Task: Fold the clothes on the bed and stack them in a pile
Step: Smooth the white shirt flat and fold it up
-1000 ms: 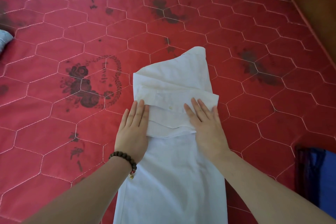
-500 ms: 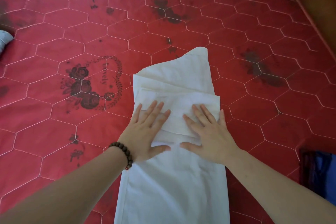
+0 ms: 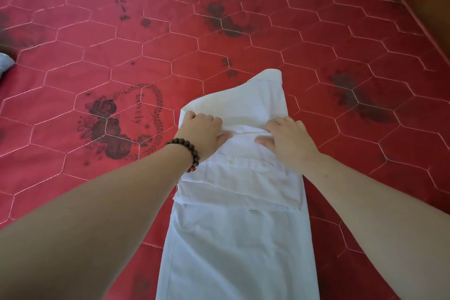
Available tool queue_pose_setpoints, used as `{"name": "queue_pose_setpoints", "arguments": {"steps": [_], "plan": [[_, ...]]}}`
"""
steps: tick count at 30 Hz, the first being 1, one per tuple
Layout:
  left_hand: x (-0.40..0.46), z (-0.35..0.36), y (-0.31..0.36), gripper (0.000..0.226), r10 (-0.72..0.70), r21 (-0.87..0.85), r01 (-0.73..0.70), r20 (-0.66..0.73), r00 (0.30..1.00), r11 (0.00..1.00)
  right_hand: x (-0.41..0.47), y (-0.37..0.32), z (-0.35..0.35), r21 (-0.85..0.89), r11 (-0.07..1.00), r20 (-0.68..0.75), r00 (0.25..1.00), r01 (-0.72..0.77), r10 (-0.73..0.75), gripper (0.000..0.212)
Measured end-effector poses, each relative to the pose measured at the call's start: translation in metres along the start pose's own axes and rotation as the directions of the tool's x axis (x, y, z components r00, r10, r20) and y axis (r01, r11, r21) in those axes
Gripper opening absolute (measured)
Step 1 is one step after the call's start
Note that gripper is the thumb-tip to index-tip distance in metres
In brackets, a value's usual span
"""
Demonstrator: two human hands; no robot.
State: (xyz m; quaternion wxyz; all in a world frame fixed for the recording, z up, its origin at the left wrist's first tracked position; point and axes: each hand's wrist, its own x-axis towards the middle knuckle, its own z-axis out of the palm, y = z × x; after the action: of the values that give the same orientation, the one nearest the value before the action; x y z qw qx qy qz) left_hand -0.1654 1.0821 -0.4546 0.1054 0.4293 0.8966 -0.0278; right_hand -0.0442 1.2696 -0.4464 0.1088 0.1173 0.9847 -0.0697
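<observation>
The big red quilted bed cover (image 3: pixel 73 202) holds one long white cotton shirt (image 3: pixel 238 238) in the middle. It lies in a narrow strip, long way running from near the person toward the far side. Its sides are folded in; folding it short and stacking is left. The left hand (image 3: pixel 203 133) and right hand (image 3: pixel 289 140) both pinch the shirt's far fold.

Your left hand (image 3: pixel 203 133) and right hand (image 3: pixel 287 139) reach far out, arms straight, fingers curled, maybe pinching.
</observation>
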Motion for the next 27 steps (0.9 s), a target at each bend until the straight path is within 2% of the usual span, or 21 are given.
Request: {"name": "queue_pose_setpoints", "arguments": {"steps": [1, 3, 5, 8, 9, 10, 12, 14, 15, 16, 17, 19, 20, 27], "plan": [[0.000, -0.001, -0.004, 0.048, 0.000, -0.019, 0.000, 0.008, 1.000, 1.000, 0.001, -0.001, -0.002, 0.051, 0.999, -0.008, 1.000, 0.004, -0.003, 0.041], [0.001, -0.002, -0.014, 0.052, 0.000, -0.045, 0.000, 0.005, 1.000, 0.999, 0.004, -0.003, -0.005, 0.119, 0.992, -0.114, 0.993, 0.033, -0.019, 0.038], [0.003, -0.003, -0.020, 0.052, -0.028, -0.040, 0.028, 0.008, 1.000, 0.999, 0.011, -0.004, -0.007, 0.079, 0.996, -0.187, 0.982, 0.042, -0.026, 0.036], [0.001, -0.004, -0.014, 0.051, -0.092, -0.009, 0.093, 0.039, 0.995, 0.996, 0.019, -0.009, -0.008, -0.036, 0.997, -0.023, 0.997, -0.069, 0.068, 0.039], [0.000, -0.004, -0.010, 0.048, -0.129, 0.011, 0.129, 0.016, 0.992, 0.992, 0.019, -0.010, -0.007, -0.080, 0.991, -0.007, 0.994, -0.106, 0.106, 0.038], [-0.002, -0.004, -0.006, 0.042, -0.175, 0.019, 0.176, -0.031, 0.984, 0.984, 0.018, -0.012, -0.006, -0.114, 0.985, -0.042, 0.991, -0.132, 0.128, 0.037], [-0.013, -0.001, 0.004, 0.029, -0.240, -0.003, 0.245, -0.198, 0.950, 0.970, 0.006, -0.020, -0.002, -0.129, 0.980, -0.223, 0.968, -0.150, 0.118, 0.033], [-0.030, 0.008, 0.019, 0.025, -0.156, -0.053, 0.147, -0.392, 0.907, 0.988, -0.010, -0.040, 0.009, -0.047, 0.997, -0.398, 0.917, -0.058, 0.035, 0.027], [-0.038, 0.015, 0.028, 0.030, -0.089, -0.085, 0.057, -0.443, 0.892, 0.995, -0.019, -0.051, 0.017, -0.009, 1.000, -0.417, 0.909, 0.013, -0.015, 0.029], [-0.047, 0.020, 0.037, 0.037, -0.037, -0.115, -0.010, -0.398, 0.917, 0.993, -0.027, -0.063, 0.027, 0.018, 0.996, -0.393, 0.917, 0.082, -0.069, 0.034], [-0.053, 0.026, 0.045, 0.045, -0.009, -0.125, -0.026, -0.269, 0.963, 0.992, -0.034, -0.073, 0.037, 0.047, 0.990, -0.345, 0.932, 0.133, -0.109, 0.039], [-0.061, 0.041, 0.051, 0.057, -0.048, -0.072, 0.047, -0.022, 0.999, 0.996, -0.045, -0.087, 0.055, 0.117, 0.984, -0.225, 0.969, 0.136, -0.107, 0.049], [-0.062, 0.047, 0.051, 0.058, -0.086, -0.049, 0.087, 0.013, 0.996, 0.995, -0.047, -0.089, 0.060, 0.125, 0.987, -0.189, 0.979, 0.098, -0.074, 0.051], [-0.072, 0.057, 0.038, 0.066, -0.311, -0.118, 0.302, -0.072, 0.948, 0.946, -0.055, -0.044, 0.059, 0.001, 0.997, -0.097, 0.992, -0.080, 0.080, 0.068]]}}
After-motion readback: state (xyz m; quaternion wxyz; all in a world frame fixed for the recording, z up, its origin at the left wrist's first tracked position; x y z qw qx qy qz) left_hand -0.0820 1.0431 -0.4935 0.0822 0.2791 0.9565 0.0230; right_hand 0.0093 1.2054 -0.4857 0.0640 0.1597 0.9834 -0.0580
